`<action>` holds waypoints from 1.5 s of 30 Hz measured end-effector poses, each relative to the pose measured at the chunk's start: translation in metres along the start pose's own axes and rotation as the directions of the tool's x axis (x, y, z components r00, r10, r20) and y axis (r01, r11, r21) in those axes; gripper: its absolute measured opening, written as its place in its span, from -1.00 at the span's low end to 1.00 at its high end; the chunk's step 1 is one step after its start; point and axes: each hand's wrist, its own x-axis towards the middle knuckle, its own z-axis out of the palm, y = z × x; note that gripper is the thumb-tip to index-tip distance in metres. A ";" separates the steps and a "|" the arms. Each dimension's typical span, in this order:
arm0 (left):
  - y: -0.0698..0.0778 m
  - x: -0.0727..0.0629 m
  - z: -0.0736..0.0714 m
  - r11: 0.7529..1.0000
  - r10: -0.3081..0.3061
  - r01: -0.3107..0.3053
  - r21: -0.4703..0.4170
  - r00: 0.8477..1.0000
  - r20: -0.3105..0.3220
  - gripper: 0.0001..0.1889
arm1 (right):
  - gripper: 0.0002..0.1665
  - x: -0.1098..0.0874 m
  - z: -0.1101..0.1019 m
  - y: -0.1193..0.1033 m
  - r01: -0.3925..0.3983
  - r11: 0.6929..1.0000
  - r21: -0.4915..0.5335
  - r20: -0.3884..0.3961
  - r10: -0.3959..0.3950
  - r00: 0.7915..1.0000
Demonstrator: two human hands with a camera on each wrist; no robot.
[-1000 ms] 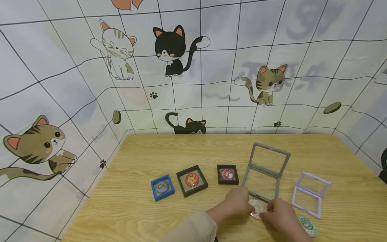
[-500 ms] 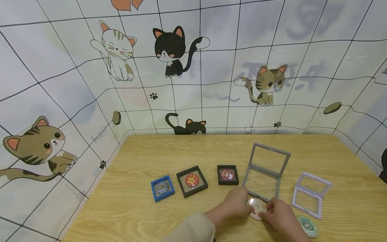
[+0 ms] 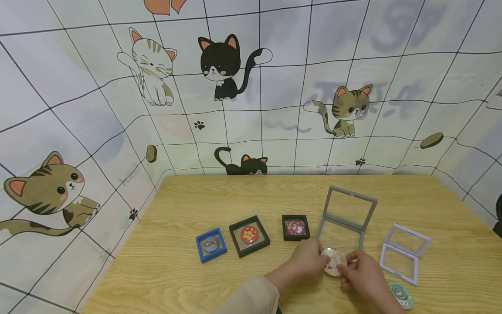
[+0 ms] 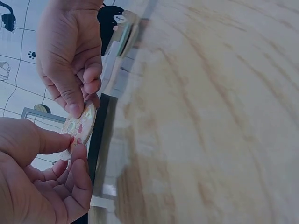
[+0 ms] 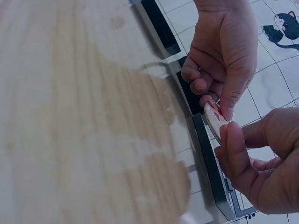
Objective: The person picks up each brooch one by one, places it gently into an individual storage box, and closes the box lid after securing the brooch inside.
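Observation:
A round pin-back badge [image 3: 334, 262] with a pale, colourful printed face is held by both hands, raised and tilted, just in front of the opened grey display frame [image 3: 343, 222]. On its left edge, my left hand [image 3: 307, 259] pinches it between thumb and fingers. The opposite edge is pinched by my right hand [image 3: 365, 272]. In the left wrist view the badge [image 4: 79, 126] appears nearly edge-on between the fingertips of both hands. The right wrist view also has the badge [image 5: 214, 120] between them, with the table surface off to the side.
To the left lie a blue frame [image 3: 199, 247], a larger black frame [image 3: 235, 237] and a small black frame [image 3: 296, 237], each with a badge inside. An opened lilac frame [image 3: 401, 250] and a green badge [image 3: 401, 295] are at the right. A cat-print sheet [image 3: 282, 144] hangs behind the table.
Both hands have lifted the badge slightly, and its face now tilts differently. The right hand's fingers have shifted around the badge's right edge. The frames have stayed where they were.

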 end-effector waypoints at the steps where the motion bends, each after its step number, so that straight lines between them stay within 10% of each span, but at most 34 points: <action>1: 0.001 0.000 -0.001 1.000 0.001 -0.001 -0.017 1.000 -0.009 -0.76 | -0.72 0.001 -0.001 0.000 -0.001 1.000 0.004 0.001 0.001 1.000; 13: 0.013 0.008 -0.004 0.982 -0.122 0.117 -0.150 0.992 -0.020 -0.72 | -0.64 0.004 -0.007 -0.005 -0.011 0.998 0.054 0.001 0.011 1.000; 45: 0.020 0.034 -0.009 0.993 -0.114 0.111 -0.040 0.991 -0.073 -0.55 | -0.57 0.026 -0.020 -0.008 0.022 0.999 0.039 0.003 -0.023 1.000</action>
